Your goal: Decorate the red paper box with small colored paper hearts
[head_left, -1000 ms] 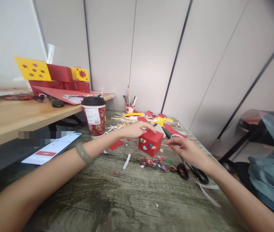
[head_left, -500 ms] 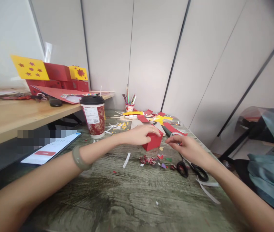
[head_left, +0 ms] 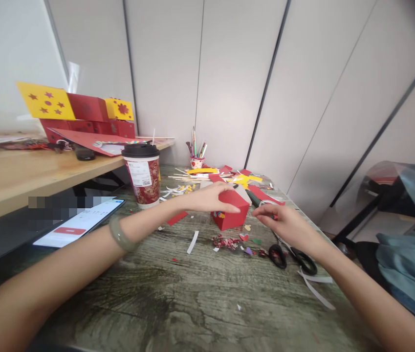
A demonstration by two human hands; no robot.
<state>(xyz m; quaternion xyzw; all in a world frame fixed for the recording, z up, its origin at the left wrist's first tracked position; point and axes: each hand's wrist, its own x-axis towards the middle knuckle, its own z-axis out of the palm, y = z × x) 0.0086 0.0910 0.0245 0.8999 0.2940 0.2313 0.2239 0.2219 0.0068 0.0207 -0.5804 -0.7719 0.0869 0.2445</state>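
My left hand (head_left: 212, 199) is at the left side of a small red paper box (head_left: 238, 215). Its thumb lies across the box's front and the fingers reach behind the upper edge, closed around that side. A small colourful patch shows on the box's left face. My right hand (head_left: 278, 217) hovers just right of the box, apart from it, with fingers loosely bent and nothing visible in them. Beneath that hand lie black-handled scissors (head_left: 277, 256), their blades partly hidden.
A lidded paper cup (head_left: 152, 181) stands left of my hand, near a phone (head_left: 78, 227). Red and yellow boxes (head_left: 86, 108) sit on the wooden shelf (head_left: 5, 178). Shredded red paper (head_left: 225, 242) and white strips (head_left: 192, 242) are scattered in front. A pen cup (head_left: 197, 163) stands behind.
My left fingers have shifted from atop the box to its left side, with the thumb stretched over the front. A red paper strip now shows below my left forearm. My right hand has barely moved.
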